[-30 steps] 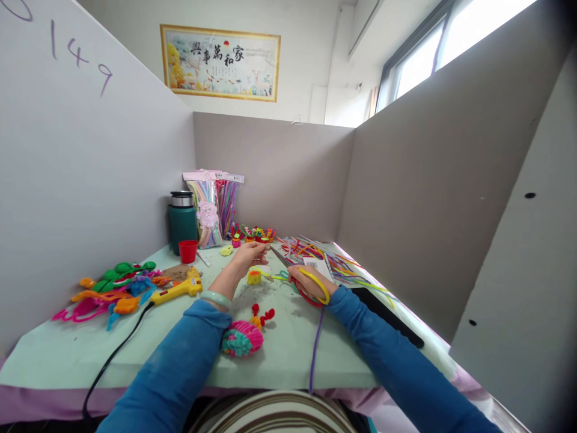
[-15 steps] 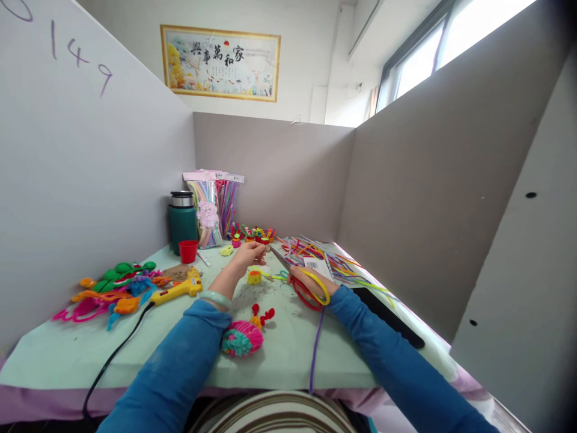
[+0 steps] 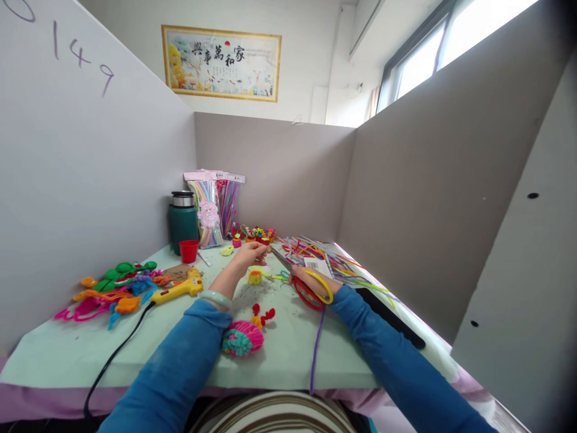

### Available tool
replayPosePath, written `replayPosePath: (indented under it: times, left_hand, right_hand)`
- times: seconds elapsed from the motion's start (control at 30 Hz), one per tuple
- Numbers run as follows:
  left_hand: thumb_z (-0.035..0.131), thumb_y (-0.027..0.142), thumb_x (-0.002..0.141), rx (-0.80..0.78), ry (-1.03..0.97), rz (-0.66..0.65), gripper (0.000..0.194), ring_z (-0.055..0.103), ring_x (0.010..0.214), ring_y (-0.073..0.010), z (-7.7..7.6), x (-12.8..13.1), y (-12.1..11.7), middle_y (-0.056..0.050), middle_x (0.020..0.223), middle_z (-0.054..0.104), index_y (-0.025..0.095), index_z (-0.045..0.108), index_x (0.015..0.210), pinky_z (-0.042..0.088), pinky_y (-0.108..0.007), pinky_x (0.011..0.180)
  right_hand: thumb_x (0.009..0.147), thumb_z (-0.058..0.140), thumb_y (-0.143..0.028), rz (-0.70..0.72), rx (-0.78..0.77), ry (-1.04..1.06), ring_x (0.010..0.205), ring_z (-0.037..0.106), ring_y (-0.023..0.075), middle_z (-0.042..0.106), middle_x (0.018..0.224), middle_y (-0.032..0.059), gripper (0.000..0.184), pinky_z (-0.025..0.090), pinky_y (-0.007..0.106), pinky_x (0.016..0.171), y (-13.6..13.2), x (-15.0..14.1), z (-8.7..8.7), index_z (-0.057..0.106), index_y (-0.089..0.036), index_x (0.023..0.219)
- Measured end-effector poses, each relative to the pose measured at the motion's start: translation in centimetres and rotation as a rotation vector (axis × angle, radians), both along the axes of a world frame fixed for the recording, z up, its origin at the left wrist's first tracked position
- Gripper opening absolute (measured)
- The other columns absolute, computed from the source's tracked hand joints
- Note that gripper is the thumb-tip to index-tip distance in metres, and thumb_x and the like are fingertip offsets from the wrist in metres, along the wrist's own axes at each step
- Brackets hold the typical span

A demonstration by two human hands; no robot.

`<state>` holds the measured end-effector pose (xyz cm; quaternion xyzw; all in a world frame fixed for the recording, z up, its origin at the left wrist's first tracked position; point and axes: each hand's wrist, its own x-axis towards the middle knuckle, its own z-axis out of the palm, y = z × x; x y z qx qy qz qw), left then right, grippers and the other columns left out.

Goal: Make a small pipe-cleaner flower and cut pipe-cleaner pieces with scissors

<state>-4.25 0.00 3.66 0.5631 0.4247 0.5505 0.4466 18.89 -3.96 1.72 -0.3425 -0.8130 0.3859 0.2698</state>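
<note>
My right hand (image 3: 311, 278) grips a pair of scissors (image 3: 322, 287) with one yellow and one red handle loop. Their blades point up and left, with the tips close to the fingertips of my left hand (image 3: 253, 255). My left fingers are pinched together, and what sits between them is too small to make out. A purple pipe cleaner (image 3: 317, 355) runs from below the scissors' handles down to the table's front edge; its upper end is hidden. Below my left wrist lies a pink and teal pipe-cleaner figure (image 3: 243, 338) with red-tipped feelers. A small yellow-orange piece (image 3: 255, 276) rests between my hands.
To the left are a yellow hot glue gun (image 3: 178, 293) with a black cord and a pile of coloured pipe-cleaner parts (image 3: 112, 288). Behind stand a red cup (image 3: 189, 251), a green bottle (image 3: 183, 224) and bagged pipe cleaners (image 3: 208, 210). Loose pipe cleaners (image 3: 347, 264) and a black slab (image 3: 391, 319) lie right.
The scissors' red loop has swung away from the yellow one and shows more fully. My left hand has stayed almost still, its fingers pinched throughout.
</note>
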Motion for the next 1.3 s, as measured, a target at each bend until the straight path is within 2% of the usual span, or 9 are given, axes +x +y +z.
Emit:
replayPosePath:
  times: [0.5,0.77,1.07,1.3]
  left_hand:
    - [0.074,0.036,0.065,0.002,0.036,-0.029,0.027,0.051,0.049,-0.0076,0.12,-0.09,0.01,0.001,0.060,0.054,0.012,0.063,0.072,0.053,-0.028,0.058]
    - [0.068,0.030,0.075,-0.055,-0.085,-0.064,0.020,0.056,0.047,-0.0080,0.17,0.16,-0.02,-0.003,0.074,0.061,0.011,0.061,0.079,0.054,-0.029,0.057]
    - [0.078,0.034,0.065,-0.064,-0.081,-0.023,0.031,0.055,0.047,-0.0070,0.28,0.27,-0.32,-0.003,0.074,0.062,0.011,0.062,0.077,0.053,-0.029,0.059]
    - [0.079,0.034,0.063,-0.078,-0.075,-0.011,0.032,0.054,0.048,-0.0074,0.16,0.16,-0.10,-0.003,0.072,0.061,0.011,0.060,0.075,0.053,-0.029,0.058]
  right_hand:
    - [0.093,0.027,-0.058,-0.024,0.034,-0.035,0.029,0.036,0.0066,0.045,0.039,-0.0055,0.053,0.029,0.018,0.034,0.11,-0.05,0.22,0.056,-0.016,0.080]
    - [0.094,0.026,-0.057,-0.063,0.082,-0.013,0.029,0.032,0.0073,0.040,0.037,-0.0064,0.052,0.027,0.021,0.035,-0.15,-0.41,0.40,0.054,-0.017,0.077]
    - [0.091,0.024,-0.063,-0.059,0.086,-0.029,0.030,0.035,0.0088,0.042,0.038,-0.0051,0.058,0.030,0.023,0.036,0.43,-0.30,-0.16,0.056,-0.017,0.079]
    - [0.091,0.019,-0.065,-0.031,0.056,-0.018,0.029,0.038,0.0091,0.043,0.037,-0.0052,0.060,0.031,0.021,0.035,0.29,-0.32,-0.39,0.056,-0.017,0.084]
